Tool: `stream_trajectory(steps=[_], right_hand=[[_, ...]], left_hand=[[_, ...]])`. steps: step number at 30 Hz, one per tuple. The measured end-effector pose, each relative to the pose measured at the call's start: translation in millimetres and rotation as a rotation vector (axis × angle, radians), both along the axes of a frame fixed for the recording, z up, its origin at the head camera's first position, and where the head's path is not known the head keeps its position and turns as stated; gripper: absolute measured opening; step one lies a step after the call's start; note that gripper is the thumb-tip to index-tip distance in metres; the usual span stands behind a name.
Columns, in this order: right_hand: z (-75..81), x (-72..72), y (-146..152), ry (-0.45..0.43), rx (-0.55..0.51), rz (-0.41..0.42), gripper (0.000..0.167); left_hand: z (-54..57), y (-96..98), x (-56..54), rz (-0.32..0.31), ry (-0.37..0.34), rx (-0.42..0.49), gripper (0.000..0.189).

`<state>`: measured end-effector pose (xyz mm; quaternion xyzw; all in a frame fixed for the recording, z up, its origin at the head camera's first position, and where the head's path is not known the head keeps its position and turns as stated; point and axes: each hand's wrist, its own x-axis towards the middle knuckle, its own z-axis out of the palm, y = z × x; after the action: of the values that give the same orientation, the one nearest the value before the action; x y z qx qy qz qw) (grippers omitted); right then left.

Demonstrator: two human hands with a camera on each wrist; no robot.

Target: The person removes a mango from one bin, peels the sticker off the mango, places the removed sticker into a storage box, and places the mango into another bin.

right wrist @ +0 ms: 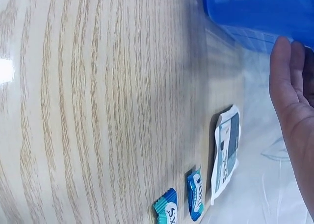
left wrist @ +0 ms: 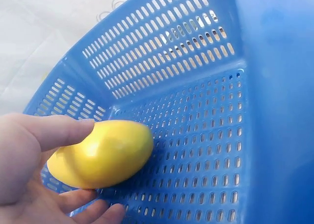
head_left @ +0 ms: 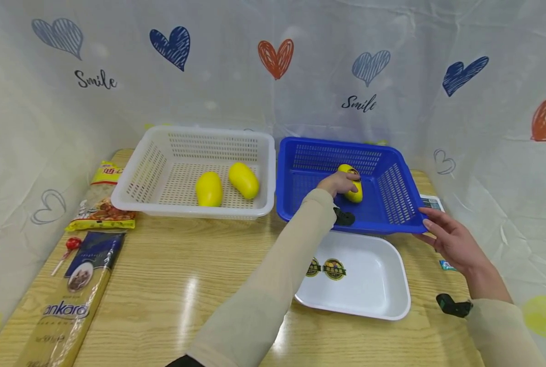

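My left hand (head_left: pixel 338 183) reaches down into the blue basket (head_left: pixel 296 196) and holds a yellow mango (head_left: pixel 355 192). In the left wrist view, the thumb (left wrist: pixel 64 131) lies along one side of the mango (left wrist: pixel 120 155) and the other fingers reach round its opposite side. At the basket's right end, my right hand (head_left: pixel 456 244) grips the rim, thumb above and fingers underneath. Two more yellow mangoes, one on the left (head_left: pixel 209 189) and one on the right (head_left: pixel 244 181), lie in the white basket (head_left: pixel 192 209) beside the blue one.
A white tray (head_left: pixel 369 275) with round stickers sits in front of the blue basket. On the left are a snack bag (head_left: pixel 103 199), a lollipop (head_left: pixel 73 244) and a spaghetti pack (head_left: pixel 71 306). Small blue wrapped sweets (right wrist: pixel 195 194) and a white packet (right wrist: pixel 225 153) lie at right.
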<state>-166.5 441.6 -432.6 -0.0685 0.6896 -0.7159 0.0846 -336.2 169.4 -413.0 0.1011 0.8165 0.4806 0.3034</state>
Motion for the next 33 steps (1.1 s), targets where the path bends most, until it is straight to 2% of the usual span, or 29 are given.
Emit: stream_trajectory(steps=[3, 6, 9, 12, 15, 19, 21, 25, 28, 33], right_hand=[[0.2, -0.2, 0.4, -0.001, 0.002, 0.002, 0.038], [0.5, -1.1, 0.1, 0.0, 0.005, 0.002, 0.038], [0.7, -1.8, -0.3, 0.0, 0.009, 0.002, 0.038], [0.9, -2.2, -0.8, 0.005, 0.006, 0.008, 0.038], [1.0, -2.2, -0.5, 0.017, -0.013, 0.024, 0.038], [0.4, -0.8, 0.5, 0.028, -0.031, 0.047, 0.039], [0.4, -0.4, 0.5, 0.029, -0.018, 0.046, 0.039], [-1.7, 1.0, -0.3, 0.022, 0.025, 0.011, 0.04], [-1.7, 1.1, 0.6, 0.036, 0.04, -0.006, 0.04], [-3.2, 0.1, 0.6, 0.052, 0.006, 0.037, 0.04]], left_hand=[[1.7, -0.8, 3.2, 0.085, 0.04, -0.004, 0.043], [4.7, -2.1, 6.1, 0.218, 0.075, -0.015, 0.035], [6.8, -2.5, 7.6, 0.33, 0.059, 0.003, 0.031], [7.9, -3.5, 8.1, 0.381, 0.025, 0.017, 0.031], [7.6, -6.0, 8.4, 0.387, 0.004, 0.037, 0.032], [9.2, -14.3, 9.7, 0.341, -0.021, 0.142, 0.035], [12.2, -21.6, 9.7, 0.293, -0.034, 0.214, 0.037], [17.9, -40.2, 7.7, 0.161, -0.06, 0.335, 0.038], [26.4, -53.6, 7.2, 0.044, -0.067, 0.408, 0.038], [44.9, -80.0, 21.6, -0.127, -0.027, 0.503, 0.039]])
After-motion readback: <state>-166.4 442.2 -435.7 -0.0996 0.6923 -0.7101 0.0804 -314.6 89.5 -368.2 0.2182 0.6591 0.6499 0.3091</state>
